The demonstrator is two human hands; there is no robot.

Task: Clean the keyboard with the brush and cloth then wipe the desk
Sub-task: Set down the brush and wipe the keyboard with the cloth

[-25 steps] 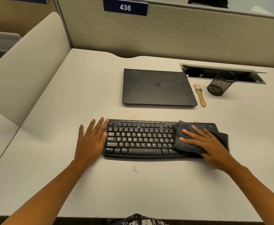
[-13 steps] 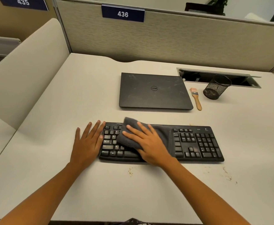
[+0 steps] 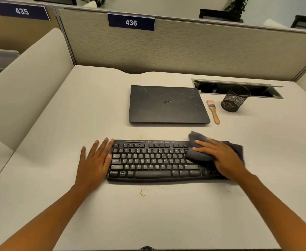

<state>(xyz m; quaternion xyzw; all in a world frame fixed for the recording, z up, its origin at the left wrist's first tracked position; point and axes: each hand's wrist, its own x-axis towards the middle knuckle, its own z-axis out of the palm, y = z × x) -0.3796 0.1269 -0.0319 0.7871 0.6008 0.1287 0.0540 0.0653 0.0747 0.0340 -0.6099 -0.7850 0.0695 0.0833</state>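
Near the front of the desk (image 3: 76,115): black keyboard (image 3: 154,160), lying square to the edge, white legends on the keys, a faint dusty sheen. Its right end is covered by a dark grey cloth (image 3: 203,153), bunched into a soft fold at the left and flatter toward the far end. Right hand (image 3: 223,158) lies on the cloth, fingers straight and spread, pressing it onto the keys. Left hand (image 3: 94,163) is flat on the desk, fingers extended, thumb side touching the keyboard's left edge. Brownish crumbs (image 3: 142,193) sit just in front of the keyboard (a few more behind it). Brush (image 3: 213,111), wooden handle, pale bristles, lies between closed laptop (image 3: 166,104) and mesh cup (image 3: 235,98), well apart from both hands.
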